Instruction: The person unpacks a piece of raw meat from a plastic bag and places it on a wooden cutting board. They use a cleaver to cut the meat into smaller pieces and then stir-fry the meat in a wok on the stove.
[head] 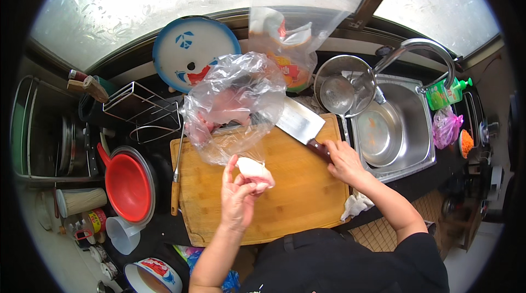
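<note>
Pinched between the fingers of my left hand (238, 204) is a pale pink piece of raw meat (255, 173) with a white, fatty side. It is over a wooden cutting board (300, 194). My right hand (344, 161) grips the dark handle of a cleaver (302, 119). The cleaver's broad blade points away toward the window, at the board's far edge. A clear plastic bag (242, 79) with more raw meat (226, 104) inside lies across the far left part of the board. Part of the blade's far end is next to the bag.
To the right, a steel sink (419, 137) holds a metal basin (376, 133) under a curved faucet (427, 42). A sharpening steel (176, 178) lies along the board's left edge. Red plastic bowl (128, 186) and wire rack (139, 104) stand left; an enamel lid (193, 46) leans behind.
</note>
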`<state>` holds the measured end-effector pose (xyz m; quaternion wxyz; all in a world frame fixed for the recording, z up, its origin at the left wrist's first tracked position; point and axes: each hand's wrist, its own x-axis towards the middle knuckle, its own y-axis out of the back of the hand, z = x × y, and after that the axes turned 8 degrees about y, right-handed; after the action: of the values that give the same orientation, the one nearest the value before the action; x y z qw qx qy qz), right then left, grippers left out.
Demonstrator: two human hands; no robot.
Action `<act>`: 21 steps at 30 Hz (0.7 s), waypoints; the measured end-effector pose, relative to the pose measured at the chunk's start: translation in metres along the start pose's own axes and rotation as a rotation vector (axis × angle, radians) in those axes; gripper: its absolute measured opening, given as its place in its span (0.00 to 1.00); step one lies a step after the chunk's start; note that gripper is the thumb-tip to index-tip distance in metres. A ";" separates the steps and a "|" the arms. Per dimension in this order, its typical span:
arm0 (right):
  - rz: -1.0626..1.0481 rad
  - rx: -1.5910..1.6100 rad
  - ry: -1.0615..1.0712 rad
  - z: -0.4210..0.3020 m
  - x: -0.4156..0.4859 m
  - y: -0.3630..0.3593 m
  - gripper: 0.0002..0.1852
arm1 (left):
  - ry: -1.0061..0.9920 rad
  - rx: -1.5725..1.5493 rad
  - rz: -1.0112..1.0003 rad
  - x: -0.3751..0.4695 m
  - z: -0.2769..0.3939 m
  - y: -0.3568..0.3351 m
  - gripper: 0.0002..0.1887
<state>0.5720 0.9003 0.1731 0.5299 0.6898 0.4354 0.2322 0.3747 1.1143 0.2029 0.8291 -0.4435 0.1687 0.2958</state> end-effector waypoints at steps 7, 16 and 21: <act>0.125 -0.081 0.015 0.016 0.025 -0.025 0.18 | 0.188 0.493 0.119 -0.043 -0.092 0.027 0.28; -0.025 0.468 -0.244 0.011 -0.053 0.038 0.15 | -0.546 1.307 0.146 -0.014 -0.092 0.018 0.20; -0.178 0.991 -0.310 -0.014 -0.116 0.050 0.15 | -0.627 1.247 0.235 -0.012 -0.109 0.020 0.19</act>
<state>0.5197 0.8068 0.2406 0.2160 0.8442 0.4663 -0.1522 0.3504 1.0280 0.1371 0.9007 0.2413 0.1068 0.3452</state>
